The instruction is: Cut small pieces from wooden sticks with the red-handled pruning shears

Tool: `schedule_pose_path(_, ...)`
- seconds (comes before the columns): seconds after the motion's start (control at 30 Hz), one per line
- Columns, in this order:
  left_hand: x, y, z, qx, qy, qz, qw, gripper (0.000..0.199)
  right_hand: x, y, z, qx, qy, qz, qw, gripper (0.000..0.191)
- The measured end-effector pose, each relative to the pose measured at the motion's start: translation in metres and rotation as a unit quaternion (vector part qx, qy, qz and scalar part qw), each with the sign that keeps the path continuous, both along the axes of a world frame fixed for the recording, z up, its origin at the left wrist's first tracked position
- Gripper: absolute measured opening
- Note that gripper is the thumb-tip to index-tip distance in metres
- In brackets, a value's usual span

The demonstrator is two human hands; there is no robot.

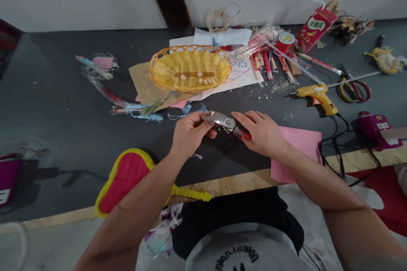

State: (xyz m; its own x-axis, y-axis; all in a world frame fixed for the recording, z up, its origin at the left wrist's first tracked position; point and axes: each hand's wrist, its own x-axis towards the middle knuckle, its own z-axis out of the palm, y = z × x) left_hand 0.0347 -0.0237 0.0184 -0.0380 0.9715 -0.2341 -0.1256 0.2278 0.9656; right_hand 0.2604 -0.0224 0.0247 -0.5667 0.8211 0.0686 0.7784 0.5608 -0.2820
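A pair of steel pruning shears (pixel 225 121) with red handles lies across the space between my hands. My left hand (pixel 190 134) grips the metal blade end, and my right hand (pixel 259 132) closes over the red handle (pixel 245 135). Small pale wood chips (pixel 227 132) are scattered on the dark tabletop just under the shears. Fingers hide most of the jaws, so whatever sits between the blades cannot be made out. Farther up the table, a yellow woven basket (pixel 168 58) holds several small pale cubes.
A yellow glue gun (pixel 318 97) lies to the right, its black cord trailing toward a magenta device (pixel 378 129). Pink paper (pixel 302 148) sits under my right forearm. A red-and-yellow fan (pixel 127 178) lies near the table's plywood edge (pixel 222 184). Sticks and craft scraps crowd the back.
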Motion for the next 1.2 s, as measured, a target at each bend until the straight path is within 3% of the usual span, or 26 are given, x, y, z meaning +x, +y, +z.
schedule_pose_path(0.23, 0.003, -0.003, 0.003, 0.013, 0.028, 0.004, 0.999, 0.03, -0.001, -0.004, 0.006, -0.021, -0.008, -0.002, 1.0, 0.053)
schedule_pose_path(0.4, 0.001, 0.001, -0.002, 0.02, 0.023, 0.039, 0.999, 0.028, -0.004, -0.002, 0.0, -0.006, 0.017, -0.017, 1.0, 0.053)
schedule_pose_path(0.5, 0.001, 0.002, -0.003, 0.025, 0.03, 0.049, 0.998, 0.026, -0.003, 0.0, -0.007, 0.0, 0.043, -0.023, 0.999, 0.033)
schedule_pose_path(0.63, 0.001, 0.001, -0.002, 0.032, 0.035, 0.047, 0.998, 0.024, 0.001, 0.001, -0.009, 0.042, 0.021, 0.021, 0.999, 0.014)
schedule_pose_path(0.93, -0.005, 0.001, -0.007, 0.033, 0.051, 0.024, 0.998, 0.019, -0.003, -0.002, -0.001, 0.083, -0.03, 0.032, 0.996, 0.021)
schedule_pose_path(1.2, -0.001, 0.001, 0.001, 0.019, 0.046, 0.012, 0.999, 0.017, 0.0, 0.0, -0.001, 0.071, -0.007, 0.046, 0.996, 0.019)
